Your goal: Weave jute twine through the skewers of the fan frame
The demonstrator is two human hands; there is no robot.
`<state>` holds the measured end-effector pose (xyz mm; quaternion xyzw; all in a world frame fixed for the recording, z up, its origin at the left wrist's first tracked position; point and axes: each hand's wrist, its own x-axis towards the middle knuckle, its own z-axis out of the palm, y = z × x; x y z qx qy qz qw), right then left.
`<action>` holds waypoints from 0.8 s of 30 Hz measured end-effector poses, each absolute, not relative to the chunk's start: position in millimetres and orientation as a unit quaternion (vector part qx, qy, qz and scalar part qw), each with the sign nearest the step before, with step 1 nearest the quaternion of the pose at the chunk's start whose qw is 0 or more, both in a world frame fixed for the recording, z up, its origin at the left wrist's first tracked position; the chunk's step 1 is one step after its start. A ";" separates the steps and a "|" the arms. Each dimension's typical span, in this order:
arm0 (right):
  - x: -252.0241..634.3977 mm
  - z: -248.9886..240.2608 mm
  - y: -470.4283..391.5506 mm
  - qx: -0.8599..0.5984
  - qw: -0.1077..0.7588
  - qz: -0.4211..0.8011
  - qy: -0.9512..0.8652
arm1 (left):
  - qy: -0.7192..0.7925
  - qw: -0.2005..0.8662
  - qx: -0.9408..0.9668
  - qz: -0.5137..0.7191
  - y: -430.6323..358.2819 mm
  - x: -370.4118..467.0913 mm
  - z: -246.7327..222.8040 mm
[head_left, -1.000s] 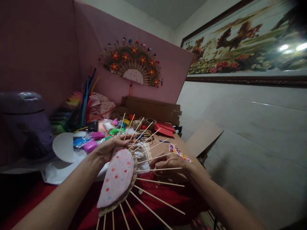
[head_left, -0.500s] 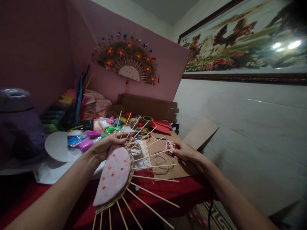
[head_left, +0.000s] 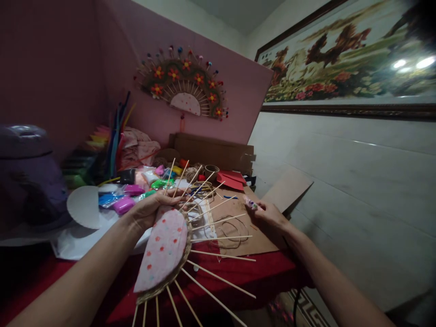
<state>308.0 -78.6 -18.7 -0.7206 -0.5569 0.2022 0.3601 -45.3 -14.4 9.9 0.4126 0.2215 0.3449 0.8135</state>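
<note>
My left hand [head_left: 151, 210] grips the top edge of a half-round fan piece [head_left: 164, 250] covered in pink dotted cloth with a woven rim. Thin wooden sticks [head_left: 218, 278] fan out from its rim to the right and downward. My right hand [head_left: 267, 214] hovers over a brown cardboard sheet [head_left: 254, 238], to the right of the stick tips, and pinches a small spotted colourful object [head_left: 251, 204] between its fingers. A loop of brown twine [head_left: 230, 228] lies on the cardboard between my hands.
A finished decorated fan [head_left: 184, 86] hangs on the pink board. Packets of coloured clay [head_left: 124, 204], a white paper disc [head_left: 85, 206], pipe cleaners [head_left: 116, 136], twine rolls, red paper [head_left: 233, 179] and a purple container [head_left: 29, 175] crowd the red-covered table. A tiled wall runs along the right.
My right hand drew away from the sticks to the right and up, over the cardboard. The long spotted piece it held now shows only as a small bit at its fingertips.
</note>
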 end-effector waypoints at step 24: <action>193.2 44.2 -131.9 -0.566 0.269 0.447 -0.639 | 0.232 0.818 0.429 0.304 -23.4 -35.6 10.6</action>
